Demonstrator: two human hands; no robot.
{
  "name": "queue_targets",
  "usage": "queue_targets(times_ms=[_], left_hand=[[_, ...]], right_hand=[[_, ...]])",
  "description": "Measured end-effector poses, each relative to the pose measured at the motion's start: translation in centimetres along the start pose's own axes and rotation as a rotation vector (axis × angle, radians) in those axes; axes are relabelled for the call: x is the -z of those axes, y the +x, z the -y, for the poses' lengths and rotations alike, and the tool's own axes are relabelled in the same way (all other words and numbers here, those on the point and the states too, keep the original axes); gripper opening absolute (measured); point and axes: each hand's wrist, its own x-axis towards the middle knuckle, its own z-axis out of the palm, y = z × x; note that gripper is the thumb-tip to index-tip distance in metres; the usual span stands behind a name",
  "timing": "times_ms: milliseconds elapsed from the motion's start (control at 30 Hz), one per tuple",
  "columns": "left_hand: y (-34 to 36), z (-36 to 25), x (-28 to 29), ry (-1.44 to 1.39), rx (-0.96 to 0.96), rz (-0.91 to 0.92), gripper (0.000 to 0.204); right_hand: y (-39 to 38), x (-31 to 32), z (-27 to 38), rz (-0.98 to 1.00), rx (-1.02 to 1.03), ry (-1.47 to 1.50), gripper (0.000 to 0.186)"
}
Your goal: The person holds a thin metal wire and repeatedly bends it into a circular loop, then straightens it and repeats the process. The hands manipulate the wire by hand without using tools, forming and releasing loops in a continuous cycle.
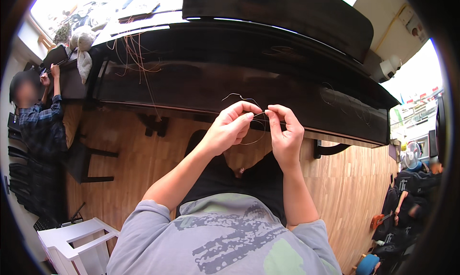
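In front of my lap, a thin wire, possibly an instrument string [259, 114], runs between my two hands. My left hand [229, 125] pinches it between thumb and curled fingers. A short gap away, my right hand [285, 133] grips the wire at the tips of thumb and forefinger. Part of the wire hangs in a round loop below the hands, and a bent, kinked length sticks up above my left hand. Its ends are too fine to follow. Both hands are near the front edge of a glossy black piano-like cabinet [191, 78].
Several copper-coloured wires [139, 59] trail over the cabinet at the left; a thin coil [342, 102] lies at its right. A white plush toy [84, 45] sits at its left end. A person in plaid [40, 117] is at far left; another, with a small guitar-like instrument [381, 221], at far right.
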Motion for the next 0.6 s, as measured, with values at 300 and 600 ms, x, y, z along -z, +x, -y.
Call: queue_targets(times_ms=[300, 600], left_hand=[[0.7, 0.9, 0.1, 0.362, -0.145, -0.032, 0.020], [1.2, 0.8, -0.5, 0.151, -0.056, -0.053, 0.019]], right_hand=[[0.3, 1.0, 0.2, 0.051, -0.002, -0.135, 0.014], [-0.3, 0.4, -0.4, -0.074, 0.224, -0.192, 0.026]])
